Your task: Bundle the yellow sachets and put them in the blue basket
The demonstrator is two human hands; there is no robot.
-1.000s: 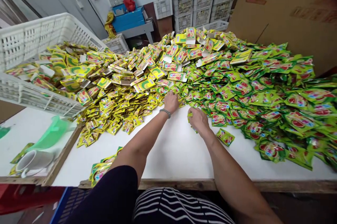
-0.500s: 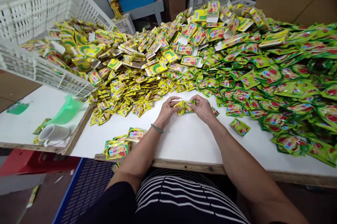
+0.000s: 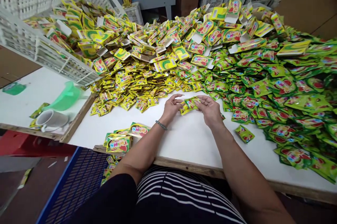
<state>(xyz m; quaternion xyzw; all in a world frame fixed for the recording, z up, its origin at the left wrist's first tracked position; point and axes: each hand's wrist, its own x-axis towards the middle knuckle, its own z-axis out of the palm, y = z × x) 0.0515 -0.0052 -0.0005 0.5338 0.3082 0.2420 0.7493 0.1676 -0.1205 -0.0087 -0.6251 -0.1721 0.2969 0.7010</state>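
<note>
Above the white tabletop (image 3: 184, 140), both hands meet at two small sachets. My left hand (image 3: 171, 108), with a beaded bracelet at its wrist, pinches the yellow sachet (image 3: 184, 110) from the left. My right hand (image 3: 211, 110) grips the green sachet (image 3: 191, 103) from the right. The two sachets overlap, and fingers hide part of them. Beyond the hands lie a heap of yellow sachets (image 3: 131, 85) and, to the right, a heap of green sachets (image 3: 252, 103). One loose green sachet (image 3: 244, 133) rests near my right forearm.
Small cartons (image 3: 204, 27) with open flaps are heaped at the back, spilling from a tilted white basket (image 3: 42, 47). Several cartons (image 3: 118, 143) lie by the front edge, above a blue crate (image 3: 76, 178). A white mug (image 3: 54, 119) and green plastic piece (image 3: 65, 97) stand left.
The green sachet now shows more openly, laid over the yellow one between my hands. My right hand has shifted slightly outward. The whole view has tilted and moved a little.
</note>
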